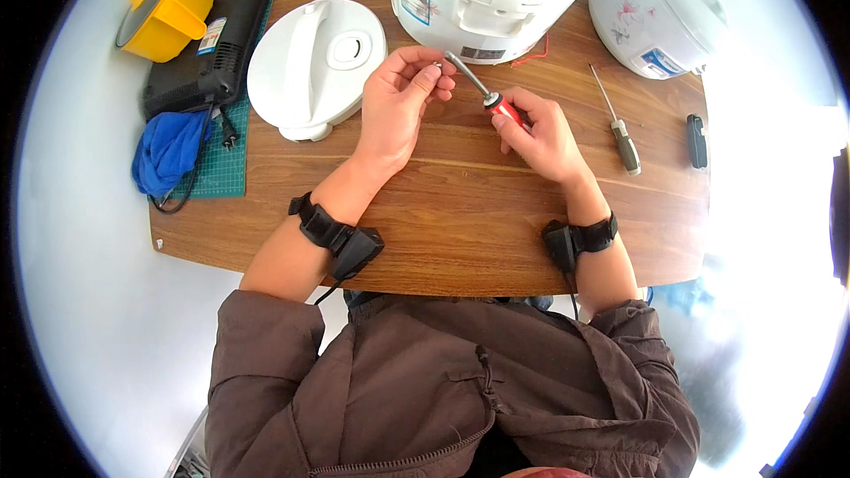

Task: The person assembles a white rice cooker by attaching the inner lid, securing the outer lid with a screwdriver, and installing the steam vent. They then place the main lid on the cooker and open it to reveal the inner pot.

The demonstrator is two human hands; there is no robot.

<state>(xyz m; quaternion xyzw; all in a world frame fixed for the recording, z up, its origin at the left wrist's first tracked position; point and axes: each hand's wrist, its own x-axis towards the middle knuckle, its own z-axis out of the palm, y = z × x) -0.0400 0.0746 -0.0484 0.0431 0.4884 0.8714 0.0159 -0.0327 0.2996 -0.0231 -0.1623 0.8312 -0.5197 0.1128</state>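
My right hand (542,134) is closed around the red handle of a screwdriver-like tool (506,110). Its silver shaft slants up and left, and the end looks bent. Beside that end, my left hand (398,97) pinches a small shiny metal piece (437,65) between thumb and forefinger; it is too small to name. Just beyond both hands stands a white rice cooker (443,0) with its latch side toward me. Left of my left hand lies a round white lid (283,71) with a raised handle bar.
At right are a screwdriver (625,147) with a grey-green handle, a small dark case (697,142) and a second white cooker (651,13). At left, a black appliance (190,80), a yellow pot (168,22) and a blue cloth (168,152) sit by a green mat (226,168).
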